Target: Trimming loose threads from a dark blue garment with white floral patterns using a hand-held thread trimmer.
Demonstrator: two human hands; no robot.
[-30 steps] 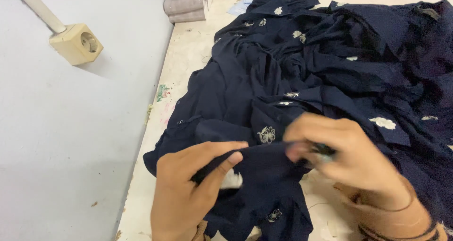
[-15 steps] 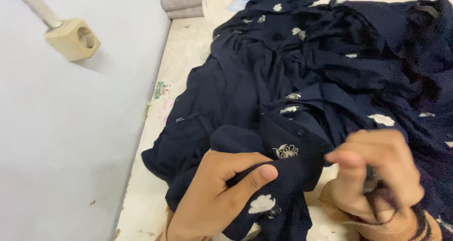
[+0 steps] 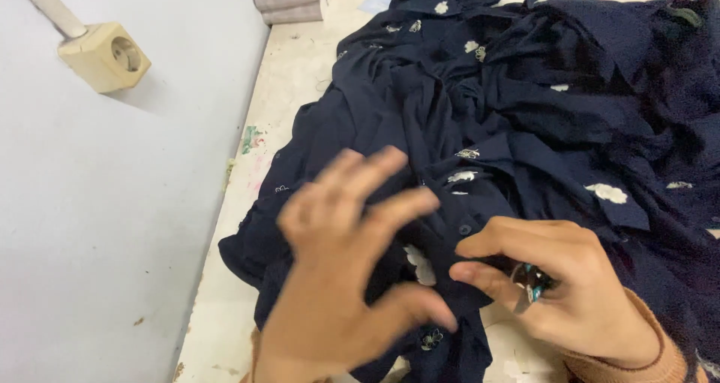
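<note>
Navy shirts (image 3: 540, 120) with white flower embroidery are piled on the pale desk (image 3: 300, 68), left hand (image 3: 345, 278) hovering with fingers spread, right hand (image 3: 559, 293) pinching fabric plus a small metal tool.

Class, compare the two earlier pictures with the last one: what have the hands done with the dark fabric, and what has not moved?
The left hand let go of the navy fabric and lifted, fingers spread. The right hand slid right, pinching the cloth, a small metal tool in it. The wall socket and table stayed put.
</note>
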